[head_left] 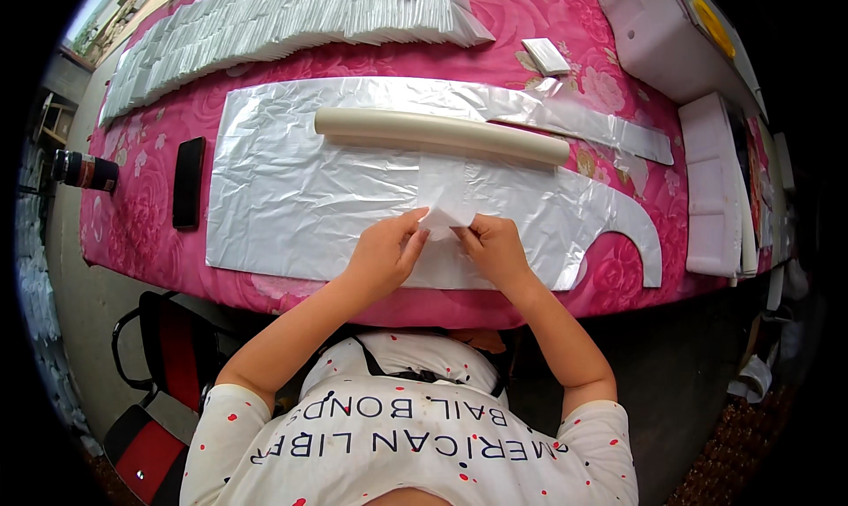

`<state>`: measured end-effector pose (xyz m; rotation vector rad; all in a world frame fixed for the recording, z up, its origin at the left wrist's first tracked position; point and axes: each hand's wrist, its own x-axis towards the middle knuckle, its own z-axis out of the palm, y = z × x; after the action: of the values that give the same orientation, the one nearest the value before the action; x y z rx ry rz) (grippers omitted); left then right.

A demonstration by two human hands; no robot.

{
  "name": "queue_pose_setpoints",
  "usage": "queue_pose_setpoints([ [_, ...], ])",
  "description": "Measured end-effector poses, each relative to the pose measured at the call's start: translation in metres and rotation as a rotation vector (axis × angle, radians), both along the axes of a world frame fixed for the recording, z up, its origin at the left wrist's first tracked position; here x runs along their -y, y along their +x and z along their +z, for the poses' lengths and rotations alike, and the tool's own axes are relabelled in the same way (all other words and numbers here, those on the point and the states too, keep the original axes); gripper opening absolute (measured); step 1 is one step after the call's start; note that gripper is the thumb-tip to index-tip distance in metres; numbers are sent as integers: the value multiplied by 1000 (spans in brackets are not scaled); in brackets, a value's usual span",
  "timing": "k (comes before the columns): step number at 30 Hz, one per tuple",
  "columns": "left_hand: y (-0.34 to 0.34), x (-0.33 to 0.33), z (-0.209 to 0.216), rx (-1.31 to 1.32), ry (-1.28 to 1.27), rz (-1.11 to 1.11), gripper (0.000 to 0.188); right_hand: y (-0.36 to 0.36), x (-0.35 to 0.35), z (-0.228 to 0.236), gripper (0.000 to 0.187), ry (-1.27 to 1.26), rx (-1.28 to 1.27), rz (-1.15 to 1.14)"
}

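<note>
My left hand [387, 248] and my right hand [495, 248] meet over the near middle of a flat stack of white plastic vest bags [291, 210]. Between them is a thin, folded piece of white plastic film [448, 213]. Each hand pinches one side of it between thumb and fingers. A paler band of film runs from it toward a long beige tube [433, 135], which lies across the stack just beyond my hands. The bags' two handle strips extend to the right, the nearer one curving round a rounded cut-out.
Rows of folded white plastic packets [291, 15] line the far left. One small folded packet [547, 56] lies at the far right. A black phone [188, 182] and a dark jar [86, 170] are on the left; white foam boxes [711, 188] stand right. A chair [177, 347] is lower left.
</note>
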<state>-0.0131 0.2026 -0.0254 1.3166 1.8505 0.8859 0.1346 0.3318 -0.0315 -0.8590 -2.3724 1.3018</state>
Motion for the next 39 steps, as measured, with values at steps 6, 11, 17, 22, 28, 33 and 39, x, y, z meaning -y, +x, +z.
queue_pose_setpoints([
  [6,7,-1,-5,-364,360,21,56,-23,-17,18,27,-389,247,-104],
  [11,30,0,-23,-602,98,-182,71,-25,-21,14,27,-432,281,-129],
  [17,37,-3,-23,-653,70,-105,72,-14,-2,13,26,-77,219,-128],
  [22,30,-8,-17,-676,125,-68,66,-4,2,-3,44,586,-37,-96],
  [28,22,-19,-19,-810,231,-48,57,-8,-21,-18,37,684,-90,352],
  [33,10,-27,-25,-942,260,-98,43,-13,-37,-5,38,519,-140,371],
  [39,3,-4,-18,-676,419,-228,47,-7,-28,-3,41,487,-203,396],
])
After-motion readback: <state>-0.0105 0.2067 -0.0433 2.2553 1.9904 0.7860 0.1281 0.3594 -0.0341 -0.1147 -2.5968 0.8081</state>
